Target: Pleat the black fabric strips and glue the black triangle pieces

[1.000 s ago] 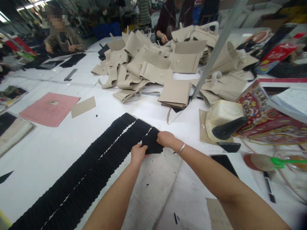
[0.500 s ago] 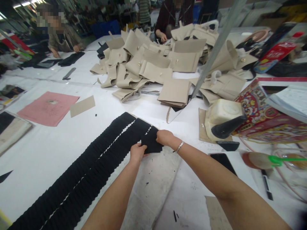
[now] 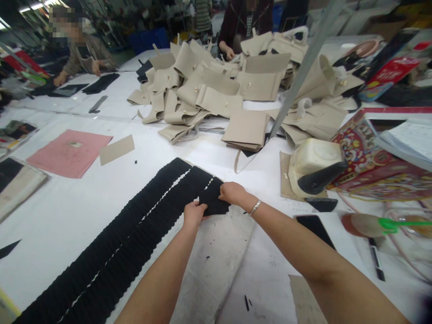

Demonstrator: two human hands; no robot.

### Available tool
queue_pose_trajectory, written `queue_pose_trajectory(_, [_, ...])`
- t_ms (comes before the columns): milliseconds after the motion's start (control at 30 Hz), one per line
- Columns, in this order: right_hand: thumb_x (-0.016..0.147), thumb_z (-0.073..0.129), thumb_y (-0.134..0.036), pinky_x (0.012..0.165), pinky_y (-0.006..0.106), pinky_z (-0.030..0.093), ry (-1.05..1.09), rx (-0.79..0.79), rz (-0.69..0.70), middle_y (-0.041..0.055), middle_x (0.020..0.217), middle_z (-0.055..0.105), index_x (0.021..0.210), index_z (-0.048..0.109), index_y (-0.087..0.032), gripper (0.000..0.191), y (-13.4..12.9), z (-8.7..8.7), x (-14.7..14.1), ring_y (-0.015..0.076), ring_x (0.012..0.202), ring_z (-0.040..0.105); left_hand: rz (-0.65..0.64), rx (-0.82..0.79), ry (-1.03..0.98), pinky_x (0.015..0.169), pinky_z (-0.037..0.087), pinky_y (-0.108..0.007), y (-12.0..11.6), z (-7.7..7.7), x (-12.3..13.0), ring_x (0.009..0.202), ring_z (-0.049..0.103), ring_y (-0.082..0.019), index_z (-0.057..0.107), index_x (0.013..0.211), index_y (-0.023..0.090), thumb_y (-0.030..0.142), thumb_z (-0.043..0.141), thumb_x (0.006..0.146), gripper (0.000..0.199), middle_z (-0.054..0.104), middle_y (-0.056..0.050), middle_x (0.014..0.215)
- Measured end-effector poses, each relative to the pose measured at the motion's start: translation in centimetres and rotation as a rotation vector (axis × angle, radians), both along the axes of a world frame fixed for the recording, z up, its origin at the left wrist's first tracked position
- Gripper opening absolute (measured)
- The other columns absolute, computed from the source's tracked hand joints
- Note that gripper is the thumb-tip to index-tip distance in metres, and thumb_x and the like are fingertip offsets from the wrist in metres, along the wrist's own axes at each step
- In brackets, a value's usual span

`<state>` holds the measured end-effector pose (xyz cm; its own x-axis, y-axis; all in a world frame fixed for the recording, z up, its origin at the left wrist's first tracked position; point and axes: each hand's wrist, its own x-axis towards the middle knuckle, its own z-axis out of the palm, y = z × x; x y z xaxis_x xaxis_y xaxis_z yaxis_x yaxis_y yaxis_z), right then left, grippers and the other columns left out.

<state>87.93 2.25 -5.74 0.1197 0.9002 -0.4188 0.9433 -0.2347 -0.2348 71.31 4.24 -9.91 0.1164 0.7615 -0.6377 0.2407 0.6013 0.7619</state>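
Black pieces (image 3: 214,201), short row: left hand (image 3: 195,215) is pinching near edge, thumb uppermost; right hand (image 3: 232,194) is gripping right edge, fingers curled; even pressure likely helping alignment.

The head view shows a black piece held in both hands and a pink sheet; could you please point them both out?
Black piece (image 3: 213,200): head view, middle of its visible face.
Pink sheet (image 3: 69,155): head view, middle of its upper side, below the pale patch.
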Motion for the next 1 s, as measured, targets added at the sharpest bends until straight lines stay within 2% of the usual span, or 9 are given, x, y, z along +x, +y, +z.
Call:
queue_pose_trajectory(400, [0.077, 0.054, -0.026, 0.074, 0.027, 0.047, -0.005, 0.036, -0.01, 0.0145, 0.096, 0.068, 0.095, 0.067, -0.012, 0.026, -0.9, 0.1, -2.0, 0.0225, 0.09, 0.063, -0.027, 0.028, 0.039, 0.056, 0.055, -0.028, 0.0, 0.2, 0.0, 0.062, 0.062, -0.017, 0.062, 0.065, 0.014, 0.014, 0.061, 0.061, 0.005, 0.062, -0.003, 0.06])
queue_pose_trajectory(700, [0.077, 0.053, -0.023, 0.073, 0.028, 0.048, -0.018, -0.014, -0.055, 0.0159, 0.095, 0.068, 0.096, 0.067, -0.012, 0.026, -0.4, -1.0, -2.1, 0.0244, 0.091, 0.063, -0.153, 0.109, 0.17, 0.051, 0.054, -0.03, 0.3, 0.2, -0.8, 0.053, 0.062, -0.019, 0.061, 0.065, 0.014, 0.022, 0.066, 0.061, 0.01, 0.061, -0.002, 0.057])
queue_pose_trajectory(1000, [0.077, 0.05, -0.023, 0.074, 0.026, 0.047, 0.013, -0.031, -0.032, 0.0159, 0.098, 0.067, 0.096, 0.067, -0.01, 0.029, -0.2, -1.3, -1.5, 0.0228, 0.09, 0.064, -0.086, 0.063, 0.121, 0.05, 0.053, -0.025, -0.1, 0.8, -0.8, 0.052, 0.058, -0.014, 0.06, 0.059, 0.013, 0.018, 0.066, 0.06, 0.008, 0.054, 0.001, 0.049])
